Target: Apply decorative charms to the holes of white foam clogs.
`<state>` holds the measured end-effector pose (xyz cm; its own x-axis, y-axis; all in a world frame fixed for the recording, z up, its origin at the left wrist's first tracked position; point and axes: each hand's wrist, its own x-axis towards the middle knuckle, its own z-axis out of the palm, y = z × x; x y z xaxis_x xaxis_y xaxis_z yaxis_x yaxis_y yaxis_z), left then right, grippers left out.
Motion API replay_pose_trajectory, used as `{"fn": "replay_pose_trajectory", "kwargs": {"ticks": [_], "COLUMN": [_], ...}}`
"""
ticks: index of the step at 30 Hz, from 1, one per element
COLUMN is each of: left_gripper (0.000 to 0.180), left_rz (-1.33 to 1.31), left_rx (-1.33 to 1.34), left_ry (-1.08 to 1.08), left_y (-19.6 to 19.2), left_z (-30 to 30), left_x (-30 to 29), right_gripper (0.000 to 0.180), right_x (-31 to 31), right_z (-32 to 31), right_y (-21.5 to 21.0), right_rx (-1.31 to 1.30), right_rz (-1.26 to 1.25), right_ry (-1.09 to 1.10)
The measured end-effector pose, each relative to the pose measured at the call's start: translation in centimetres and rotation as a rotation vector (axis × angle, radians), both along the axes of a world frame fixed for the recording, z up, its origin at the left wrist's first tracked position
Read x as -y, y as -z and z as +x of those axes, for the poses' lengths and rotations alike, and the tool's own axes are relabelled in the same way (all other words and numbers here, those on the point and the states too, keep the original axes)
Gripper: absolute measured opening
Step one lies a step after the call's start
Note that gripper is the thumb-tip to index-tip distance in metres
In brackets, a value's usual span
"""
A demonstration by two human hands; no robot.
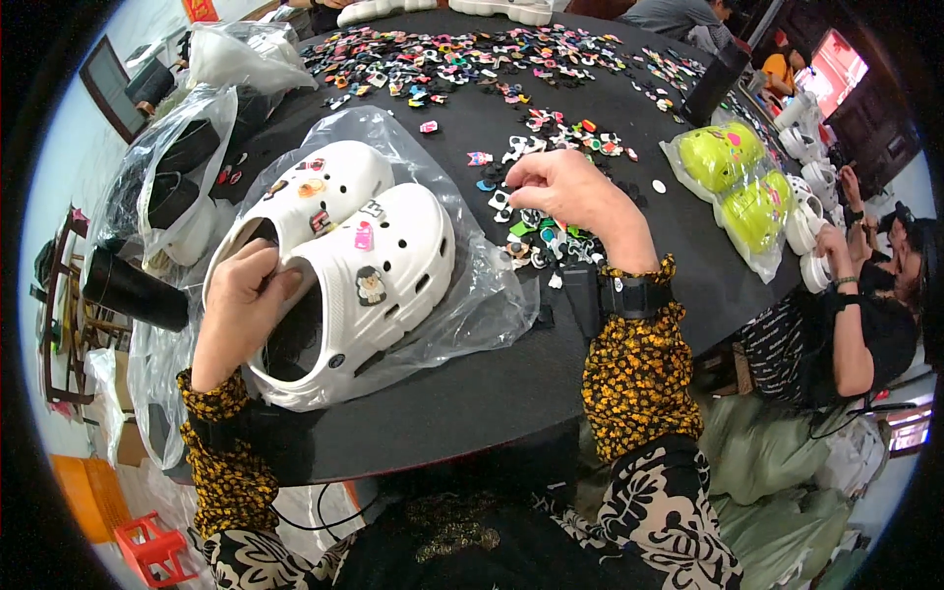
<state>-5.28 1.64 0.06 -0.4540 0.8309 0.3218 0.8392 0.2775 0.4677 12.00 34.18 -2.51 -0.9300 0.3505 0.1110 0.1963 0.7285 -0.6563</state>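
A pair of white clogs (418, 236) is gripped by the left hand (241, 305) at the openings, above a clear plastic bag (482, 320) spread on the black table (442, 408). Charms are fixed on both uppers. The right hand (578, 192) is held with bent fingers over a small pile of charms (551, 244); whether anything is pinched cannot be told. Farther off, many loose charms (442, 61) are scattered. At right, yellow-green clogs (755, 218) are bagged, and white footwear (806, 221) is handled by a co-worker (885, 339).
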Motion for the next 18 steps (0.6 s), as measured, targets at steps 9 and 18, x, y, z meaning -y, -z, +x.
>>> {"fn": "replay_pose_trajectory", "kwargs": {"ticks": [9,18], "left_gripper": [0.021,0.023], "left_rz": [-0.055,-0.015], "left_rx": [-0.027,0.007], "left_ry": [-0.038,-0.028], "left_y": [-0.5,-0.2], "left_z": [1.0,1.0], "left_x": [-0.1,0.0], "right_gripper": [0.020,0.017], "right_x": [0.8,-0.3], "right_z": [-1.1,-1.5], "right_y": [1.6,2.8], "right_rx": [0.019,-0.215], "right_rz": [0.235,0.459], "right_ry": [-0.022,0.041]}}
